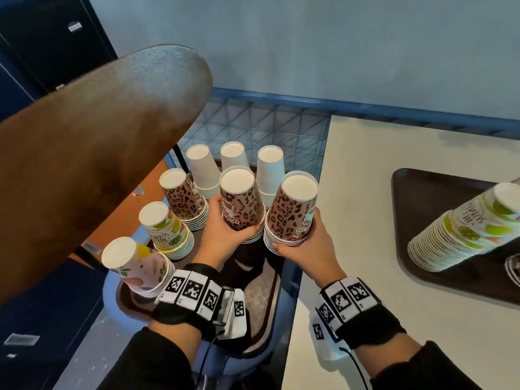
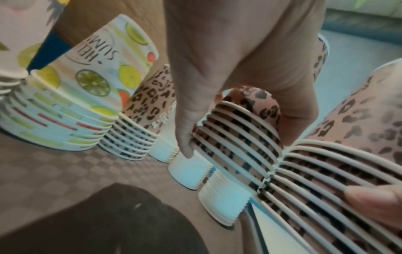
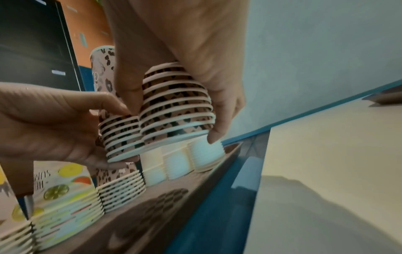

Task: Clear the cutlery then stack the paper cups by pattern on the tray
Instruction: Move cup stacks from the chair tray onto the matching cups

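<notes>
Two hands side by side, left hand (image 1: 225, 232) gripping middle leopard stack (image 1: 241, 205), right hand (image 1: 306, 243) gripping right leopard stack (image 1: 292, 212)

Both hands bare. Black long sleeves (image 1: 157, 361). Each wrist wears a black strap (image 1: 371, 325) carrying white blocks with black square-code markers (image 1: 194, 291). Thin black cable (image 1: 358, 367) runs from each wrist unit.
</notes>
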Available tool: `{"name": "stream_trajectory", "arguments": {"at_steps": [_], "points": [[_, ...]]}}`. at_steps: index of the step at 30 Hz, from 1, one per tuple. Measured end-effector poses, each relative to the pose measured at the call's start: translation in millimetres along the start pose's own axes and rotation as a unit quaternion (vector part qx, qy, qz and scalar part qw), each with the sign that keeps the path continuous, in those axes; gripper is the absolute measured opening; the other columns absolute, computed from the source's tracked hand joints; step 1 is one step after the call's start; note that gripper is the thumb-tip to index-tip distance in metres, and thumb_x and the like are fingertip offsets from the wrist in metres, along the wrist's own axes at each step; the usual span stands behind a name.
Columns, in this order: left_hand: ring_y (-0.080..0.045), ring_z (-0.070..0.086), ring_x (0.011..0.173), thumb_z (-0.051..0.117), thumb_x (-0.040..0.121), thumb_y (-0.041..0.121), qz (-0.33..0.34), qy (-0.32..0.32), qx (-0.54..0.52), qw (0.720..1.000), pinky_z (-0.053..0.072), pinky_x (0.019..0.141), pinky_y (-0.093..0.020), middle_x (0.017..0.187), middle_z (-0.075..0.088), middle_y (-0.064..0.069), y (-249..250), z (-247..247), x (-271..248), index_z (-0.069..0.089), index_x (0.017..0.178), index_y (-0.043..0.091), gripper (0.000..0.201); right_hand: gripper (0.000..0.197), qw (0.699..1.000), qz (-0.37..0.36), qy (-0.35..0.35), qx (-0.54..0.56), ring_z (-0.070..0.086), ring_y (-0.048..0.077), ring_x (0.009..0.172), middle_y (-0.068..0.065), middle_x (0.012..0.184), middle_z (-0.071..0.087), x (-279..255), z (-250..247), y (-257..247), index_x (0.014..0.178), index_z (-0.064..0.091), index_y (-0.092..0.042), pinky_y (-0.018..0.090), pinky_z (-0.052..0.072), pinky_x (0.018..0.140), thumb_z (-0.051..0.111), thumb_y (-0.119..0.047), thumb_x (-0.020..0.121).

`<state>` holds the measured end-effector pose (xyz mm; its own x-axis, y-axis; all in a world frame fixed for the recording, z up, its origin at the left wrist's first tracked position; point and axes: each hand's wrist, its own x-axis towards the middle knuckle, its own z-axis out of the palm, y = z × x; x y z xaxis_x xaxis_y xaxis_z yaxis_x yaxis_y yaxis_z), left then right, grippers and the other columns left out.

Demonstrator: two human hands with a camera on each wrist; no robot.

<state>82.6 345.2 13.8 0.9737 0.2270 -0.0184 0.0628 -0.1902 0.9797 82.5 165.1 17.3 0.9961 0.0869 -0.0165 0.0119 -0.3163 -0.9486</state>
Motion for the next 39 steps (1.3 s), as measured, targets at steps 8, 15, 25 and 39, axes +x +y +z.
{"name": "stream_trajectory", "arguments": {"at_steps": [8, 15, 25, 39], "points": [[-0.008, 0.054, 0.111, 0.085, 0.052, 0.017, 0.022, -0.047, 0.012, 0.999, 0.044, 0.09, -0.024, 0.112, 0.055, 0.017, 39, 67, -39, 0.034, 0.118, 0.037, 0.086, 0.071, 0.998, -0.004, 0.028, 0.061, 0.059, -0.015, 0.094, -0.02, 0.105, 0.063, -43, -86, 13, 0.101, 0.047, -0.046, 0.001, 0.046, 0.074, 0.089, -0.019, 0.051], [-0.01, 0.055, 0.116, 0.082, 0.04, 0.032, 0.012, -0.161, 0.002, 0.987, 0.047, 0.097, -0.033, 0.122, 0.057, 0.008, 70, 136, -76, 0.036, 0.119, 0.041, 0.091, 0.072, 0.991, -0.013, 0.066, 0.116, 0.063, -0.01, 0.092, -0.011, 0.105, 0.065, -87, -174, 25, 0.103, 0.048, -0.037, 0.011, 0.05, 0.08, 0.085, 0.0, 0.054], [0.021, 0.055, 0.094, 0.084, 0.06, 0.006, 0.037, -0.322, 0.017, 0.946, 0.046, 0.08, -0.004, 0.116, 0.056, 0.018, 115, 257, -115, 0.038, 0.124, 0.032, 0.084, 0.07, 0.982, -0.007, 0.17, 0.087, 0.059, -0.022, 0.079, -0.023, 0.096, 0.06, -139, -308, 57, 0.099, 0.046, -0.042, 0.003, 0.046, 0.069, 0.082, 0.001, 0.057], [-0.004, 0.054, 0.097, 0.082, 0.062, 0.005, 0.078, -0.265, 0.009, 0.961, 0.041, 0.089, -0.017, 0.106, 0.055, 0.01, 131, 459, -111, 0.037, 0.114, 0.022, 0.072, 0.067, 0.949, 0.063, 0.308, 0.013, 0.057, -0.021, 0.077, -0.027, 0.094, 0.058, -183, -437, 106, 0.092, 0.044, -0.046, 0.006, 0.043, 0.065, 0.087, -0.028, 0.044]]}}
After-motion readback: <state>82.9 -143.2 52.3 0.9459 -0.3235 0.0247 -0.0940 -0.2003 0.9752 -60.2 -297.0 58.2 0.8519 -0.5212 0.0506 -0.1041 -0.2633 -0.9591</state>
